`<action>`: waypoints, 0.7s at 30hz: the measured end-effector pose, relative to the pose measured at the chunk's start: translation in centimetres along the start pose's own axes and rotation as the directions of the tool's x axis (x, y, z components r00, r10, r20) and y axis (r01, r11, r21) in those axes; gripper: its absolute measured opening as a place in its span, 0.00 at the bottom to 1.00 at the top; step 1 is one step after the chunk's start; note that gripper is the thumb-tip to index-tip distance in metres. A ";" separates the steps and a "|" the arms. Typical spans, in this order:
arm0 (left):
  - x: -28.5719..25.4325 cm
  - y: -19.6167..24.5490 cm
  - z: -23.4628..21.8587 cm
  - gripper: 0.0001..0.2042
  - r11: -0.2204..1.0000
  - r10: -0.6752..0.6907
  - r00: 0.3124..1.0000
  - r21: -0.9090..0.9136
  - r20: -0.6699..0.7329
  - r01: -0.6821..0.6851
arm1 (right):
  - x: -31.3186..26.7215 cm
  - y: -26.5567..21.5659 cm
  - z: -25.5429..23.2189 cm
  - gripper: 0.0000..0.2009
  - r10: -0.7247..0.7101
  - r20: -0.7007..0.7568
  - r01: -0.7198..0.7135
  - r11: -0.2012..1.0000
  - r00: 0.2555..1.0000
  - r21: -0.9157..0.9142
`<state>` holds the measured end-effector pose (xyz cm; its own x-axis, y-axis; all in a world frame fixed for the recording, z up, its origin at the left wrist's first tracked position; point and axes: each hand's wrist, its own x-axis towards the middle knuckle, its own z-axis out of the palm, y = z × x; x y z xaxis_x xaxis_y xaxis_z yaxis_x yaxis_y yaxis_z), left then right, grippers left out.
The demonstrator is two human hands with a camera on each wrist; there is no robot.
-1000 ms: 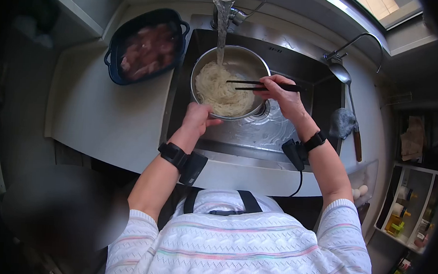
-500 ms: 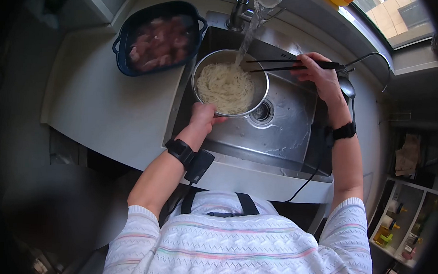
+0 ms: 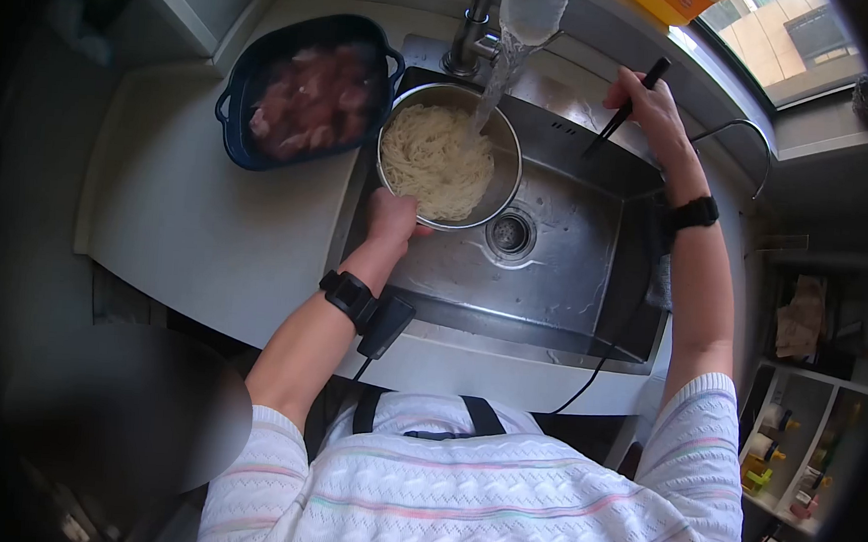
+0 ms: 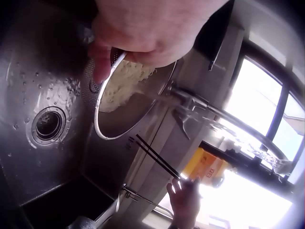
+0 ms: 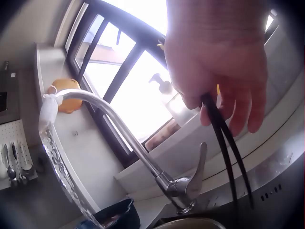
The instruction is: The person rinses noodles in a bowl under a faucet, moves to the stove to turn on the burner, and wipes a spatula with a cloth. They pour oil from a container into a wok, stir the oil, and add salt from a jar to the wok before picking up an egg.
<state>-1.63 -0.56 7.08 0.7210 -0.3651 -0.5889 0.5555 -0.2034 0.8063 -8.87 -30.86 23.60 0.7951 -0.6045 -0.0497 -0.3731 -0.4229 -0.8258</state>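
Note:
My left hand (image 3: pixel 392 216) grips the near left rim of a metal colander (image 3: pixel 506 171), its thumb and fingers over the edge. Pale thin noodles (image 3: pixel 429 161) fill much of the colander, which is tilted in the left wrist view and shows small holes in its side. Running water (image 3: pixel 501 71) pours onto the noodles from the tap (image 5: pixel 121 117). Up at the right back of the sink, my right hand (image 3: pixel 654 111) holds a pair of black chopsticks (image 5: pixel 224 148), their tips pointing down, apart from the colander.
A dark blue dish (image 3: pixel 230 110) of raw meat pieces stands on the counter (image 3: pixel 178 226) to the left. The sink (image 3: pixel 553 268) has a round drain (image 3: pixel 511 234). A second slim curved tap (image 3: pixel 767 157) rises at the right. An orange container (image 3: pixel 674 3) sits by the window.
My right hand has lifted the chopsticks out of the noodles and moved them up and right, towards the tap's side. The left hand stays at the colander's rim.

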 end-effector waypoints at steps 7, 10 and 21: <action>-1.5 -0.9 -1.6 0.13 0.999 0.022 1.000 0.048 -0.010 -0.021 | 3.4 -0.1 3.2 0.09 0.180 0.081 -0.179 0.984 0.980 -0.023; -2.1 -1.4 -2.6 0.14 0.997 -0.006 0.999 0.076 0.039 0.003 | 4.8 -0.5 4.6 0.14 0.233 0.142 -0.227 0.972 0.962 -0.063; -2.4 -2.1 -3.0 0.16 0.996 -0.079 0.996 0.040 0.048 0.078 | 8.6 -0.6 7.0 0.10 0.254 0.121 -0.254 0.967 0.960 -0.012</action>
<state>-3.26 3.42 6.64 0.6538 -0.3912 -0.6476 0.5928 -0.2670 0.7598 1.56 -31.03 19.72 0.7261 -0.6057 -0.3254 -0.5690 -0.2636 -0.7789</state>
